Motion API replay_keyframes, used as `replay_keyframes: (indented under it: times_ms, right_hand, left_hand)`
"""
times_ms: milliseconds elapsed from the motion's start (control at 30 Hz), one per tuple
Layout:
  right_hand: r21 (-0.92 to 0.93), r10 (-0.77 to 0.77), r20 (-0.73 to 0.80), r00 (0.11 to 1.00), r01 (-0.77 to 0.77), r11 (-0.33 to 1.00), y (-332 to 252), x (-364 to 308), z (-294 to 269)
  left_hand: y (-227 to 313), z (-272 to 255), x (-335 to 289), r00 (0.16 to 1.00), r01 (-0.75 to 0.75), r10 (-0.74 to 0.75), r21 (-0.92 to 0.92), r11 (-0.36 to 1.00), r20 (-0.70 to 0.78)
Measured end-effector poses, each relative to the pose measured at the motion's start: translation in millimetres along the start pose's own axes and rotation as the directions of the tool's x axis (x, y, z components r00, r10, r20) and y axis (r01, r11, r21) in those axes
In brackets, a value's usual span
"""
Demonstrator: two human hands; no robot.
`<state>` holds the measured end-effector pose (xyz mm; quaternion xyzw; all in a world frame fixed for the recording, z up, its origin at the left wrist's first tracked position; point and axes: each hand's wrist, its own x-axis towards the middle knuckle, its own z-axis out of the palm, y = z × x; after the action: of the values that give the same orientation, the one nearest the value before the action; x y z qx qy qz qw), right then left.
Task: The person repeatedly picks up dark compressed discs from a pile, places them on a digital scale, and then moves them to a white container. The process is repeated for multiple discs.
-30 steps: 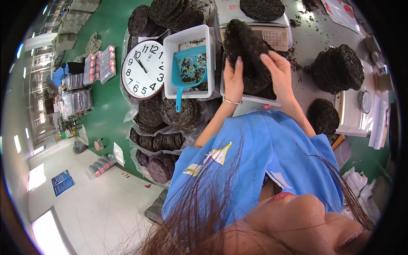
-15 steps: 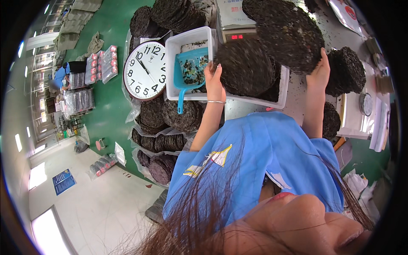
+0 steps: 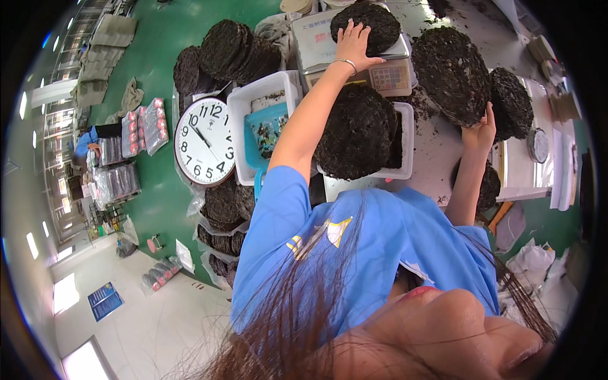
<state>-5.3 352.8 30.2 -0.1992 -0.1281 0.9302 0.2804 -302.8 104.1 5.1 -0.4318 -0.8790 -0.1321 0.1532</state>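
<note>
My left hand (image 3: 356, 47) reaches to the scale (image 3: 310, 47), its fingers spread over the near-left edge of a round, dark dried seaweed cake (image 3: 380, 28) lying on the weighing plate. To the right, my right hand (image 3: 481, 130) grips the lower edge of a larger seaweed cake (image 3: 451, 76), which is tilted up above the table. Nearer to me, another seaweed cake (image 3: 354, 133) rests across a white tub (image 3: 407, 142). Left of it a second white tub (image 3: 237, 107) holds a blue dustpan-like scoop (image 3: 256, 120) with seaweed crumbs.
A round wall clock (image 3: 204, 142) leans beside the left tub. Stacks of seaweed cakes (image 3: 228, 50) stand around it, and more cakes (image 3: 510, 104) are at the right. Crumbs dot the table (image 3: 434, 171). Packed bags (image 3: 152, 123) and a person (image 3: 85, 142) are far left.
My left hand has moved from the cake over the tub up to the scale, where a seaweed cake now lies. My right hand's cake has swung away from the scale, uncovering it.
</note>
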Motion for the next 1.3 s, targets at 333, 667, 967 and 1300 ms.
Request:
replay_keyframes:
  times_ms: [333, 667, 967, 1300]
  right_hand:
    - [-0.543, -0.6, 0.242, 0.762, 0.619, 0.567, 54, 13, 75]
    - [-0.537, 0.114, 0.785, 0.609, 0.76, -0.366, 180, 23, 93]
    - [-0.268, 0.771, 0.578, 0.266, 0.955, -0.129, 140, -131, 68]
    - [-0.728, 0.305, 0.644, 0.701, 0.684, -0.036, 135, -130, 80]
  left_hand:
    - [-15, -2, 2, 0.977, 0.117, -0.196, -0.555, 0.823, -0.084]
    - [-75, -151, -74, 0.403, 0.237, -0.881, -0.902, 0.361, -0.247]
    - [-12, -224, -222, 0.415, 0.06, -0.907, -0.992, 0.108, -0.073]
    - [29, -222, -252, 0.34, 0.192, -0.94, -0.976, 0.1, -0.029]
